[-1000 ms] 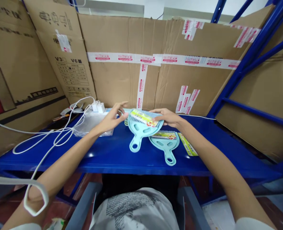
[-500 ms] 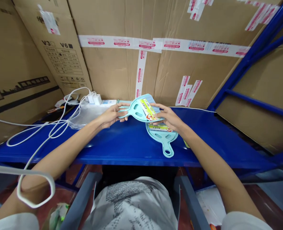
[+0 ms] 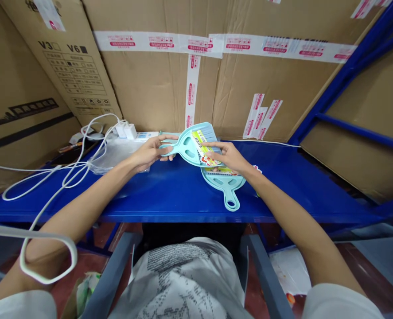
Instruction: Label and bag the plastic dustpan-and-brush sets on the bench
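A small light-teal dustpan and brush set (image 3: 188, 153) is held up above the table, its handle to the left and its bluish bristles to the upper right. My left hand (image 3: 154, 150) is closed around the handle. With fingers on the yellow-and-white label (image 3: 203, 148) and others partly hidden beneath, my right hand (image 3: 227, 156) grips the far side of the set. Below it a second teal dustpan and brush set (image 3: 225, 185) lies on the blue table, handle towards me, its upper part covered by the held one.
White cables and chargers (image 3: 126, 130) lie at the back left beside clear plastic bags (image 3: 99, 161). Cardboard walls (image 3: 156, 93) enclose the blue table (image 3: 179, 204). A blue metal frame (image 3: 329, 88) rises on the right. A white cable loop (image 3: 73, 254) hangs in front at left.
The held set has turned slightly, showing more of its bristles, and my right fingers lie further over the label. The view has tilted down a little.
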{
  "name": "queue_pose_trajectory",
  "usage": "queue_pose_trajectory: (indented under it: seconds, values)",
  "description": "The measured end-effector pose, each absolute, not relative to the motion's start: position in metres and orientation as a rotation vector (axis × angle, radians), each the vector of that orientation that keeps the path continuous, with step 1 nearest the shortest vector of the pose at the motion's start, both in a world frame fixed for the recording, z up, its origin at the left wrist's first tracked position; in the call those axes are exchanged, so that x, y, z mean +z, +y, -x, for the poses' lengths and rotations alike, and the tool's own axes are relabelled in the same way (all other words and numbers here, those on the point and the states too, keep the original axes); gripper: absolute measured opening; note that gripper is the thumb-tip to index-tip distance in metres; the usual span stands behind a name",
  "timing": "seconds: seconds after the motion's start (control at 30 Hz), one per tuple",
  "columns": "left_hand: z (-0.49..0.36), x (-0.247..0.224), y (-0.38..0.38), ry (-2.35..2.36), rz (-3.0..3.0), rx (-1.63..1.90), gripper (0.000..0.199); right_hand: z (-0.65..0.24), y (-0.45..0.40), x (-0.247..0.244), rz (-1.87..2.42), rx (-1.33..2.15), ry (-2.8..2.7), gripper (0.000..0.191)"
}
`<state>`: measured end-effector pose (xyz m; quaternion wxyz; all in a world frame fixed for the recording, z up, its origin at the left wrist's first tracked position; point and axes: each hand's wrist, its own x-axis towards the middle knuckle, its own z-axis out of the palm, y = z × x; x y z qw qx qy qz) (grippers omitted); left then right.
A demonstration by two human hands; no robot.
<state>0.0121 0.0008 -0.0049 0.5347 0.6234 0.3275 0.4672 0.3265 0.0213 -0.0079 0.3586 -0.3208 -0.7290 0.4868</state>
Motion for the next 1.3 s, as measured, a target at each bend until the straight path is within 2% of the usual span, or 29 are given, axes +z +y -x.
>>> queue_pose_trajectory:
  seconds: [0.1,0.3,0.53,0.73,0.93,1.17,1.3]
  values:
    - [-0.011,-0.004,0.000,0.802,-1.498,1.110,0.049,-0.324,0.022,-0.010,0.757,1.148,-1.888,0.065]
    - [-0.013,-0.003,0.000,0.791,-1.510,1.106,0.044,-0.323,0.027,-0.010,0.657,1.021,-1.893,0.062]
    - [-0.014,-0.003,0.002,0.751,-1.484,1.192,0.041,-0.324,0.017,-0.005,0.751,1.229,-1.940,0.086]
    - [-0.015,-0.005,0.002,0.745,-1.506,1.168,0.036,-0.326,0.020,-0.007,0.736,1.007,-2.021,0.074]
    - [-0.015,-0.005,0.003,0.718,-1.497,1.188,0.037,-0.324,0.021,-0.012,0.683,1.087,-1.922,0.078]
    - [-0.012,-0.005,0.005,0.707,-1.488,1.170,0.034,-0.321,0.018,-0.012,0.717,1.191,-1.857,0.099]
    - [-0.012,-0.007,0.005,0.720,-1.480,1.138,0.037,-0.317,0.014,-0.009,0.689,1.244,-1.849,0.094]
